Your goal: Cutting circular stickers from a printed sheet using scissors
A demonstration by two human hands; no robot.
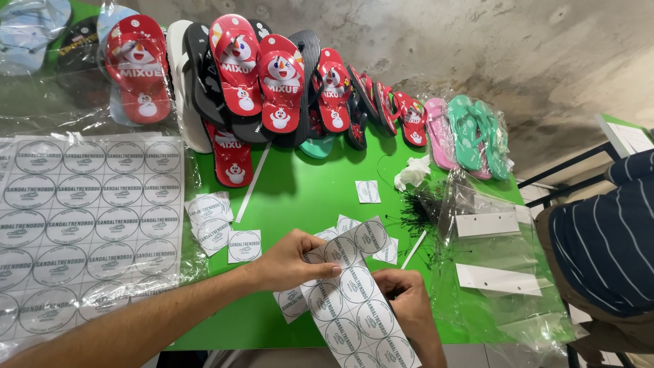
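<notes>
Green bench (300,191) under concrete wall, my left hand (289,260) pinching the sticker strip (351,300) at the near edge, my right hand (409,300) gripping it beneath, clear bags (490,252) with white card headers at right edge, flip-flops (272,82) along far edge

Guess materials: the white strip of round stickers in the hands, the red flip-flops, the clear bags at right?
White strip of round stickers: likely glossy label paper; it bends in the left hand. Red printed flip-flops: probably foam rubber, matte, thick soles. Clear bags: thin plastic film, wrinkled and shiny.
</notes>
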